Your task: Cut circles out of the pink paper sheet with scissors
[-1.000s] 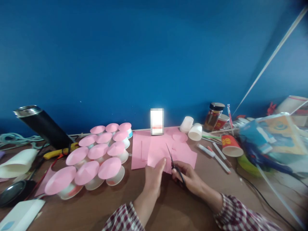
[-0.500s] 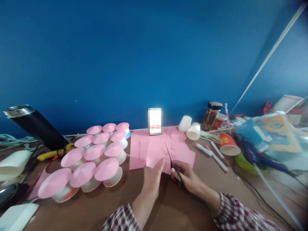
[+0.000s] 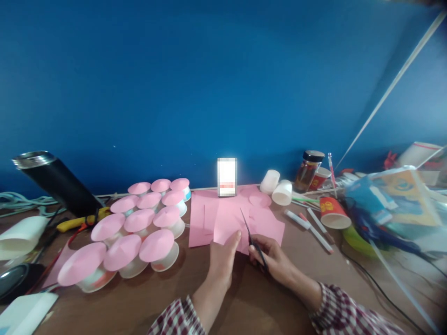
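Observation:
A sheet of pink paper (image 3: 227,217) is pinched by my left hand (image 3: 222,256), its thumb on top and the other fingers hidden beneath. My right hand (image 3: 274,258) grips black-handled scissors (image 3: 246,224), with the blades pointing up and away from me along the paper's right side. Whether the blades are parted I cannot tell. More pink sheets (image 3: 197,223) lie under and behind the held one, with a pink paper disc (image 3: 260,200) on them at the back right.
Paper cups topped with pink cones (image 3: 156,245) stand in rows at left, near a black flask (image 3: 66,186). To the right are white cups (image 3: 282,192), markers (image 3: 319,236), a jar (image 3: 309,171), a red cup (image 3: 334,212) and a blue glue gun (image 3: 384,237). A lit, blurred screen (image 3: 226,177) leans on the wall.
The whole scene sits slightly further right and lower in the picture. My hands, the pink paper and the scissors keep nearly the same pose.

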The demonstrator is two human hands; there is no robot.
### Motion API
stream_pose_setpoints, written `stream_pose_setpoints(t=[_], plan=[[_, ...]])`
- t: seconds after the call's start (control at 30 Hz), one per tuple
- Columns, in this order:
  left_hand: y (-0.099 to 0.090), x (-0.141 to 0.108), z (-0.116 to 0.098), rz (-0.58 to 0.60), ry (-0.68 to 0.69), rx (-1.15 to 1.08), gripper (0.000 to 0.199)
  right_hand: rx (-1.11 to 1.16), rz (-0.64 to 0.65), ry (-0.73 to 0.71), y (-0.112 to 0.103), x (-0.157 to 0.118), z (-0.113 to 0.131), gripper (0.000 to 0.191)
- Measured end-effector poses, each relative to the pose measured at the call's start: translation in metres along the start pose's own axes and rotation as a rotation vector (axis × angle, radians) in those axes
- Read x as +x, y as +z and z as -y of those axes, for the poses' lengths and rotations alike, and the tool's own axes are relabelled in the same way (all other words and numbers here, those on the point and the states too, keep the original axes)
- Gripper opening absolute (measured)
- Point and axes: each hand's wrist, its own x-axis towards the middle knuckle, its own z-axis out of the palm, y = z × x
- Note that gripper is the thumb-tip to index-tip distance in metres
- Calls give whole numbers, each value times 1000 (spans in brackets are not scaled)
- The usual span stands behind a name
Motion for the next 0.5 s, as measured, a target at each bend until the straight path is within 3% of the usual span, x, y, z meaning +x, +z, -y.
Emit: stream_pose_setpoints(t=[0.33, 0.5], plan=[[-2, 3, 5, 29, 13, 2, 50, 12, 4, -8, 1, 0, 1, 37], [-1, 4, 6, -12, -8, -41, 49, -12, -2, -4, 1, 0, 2, 36]])
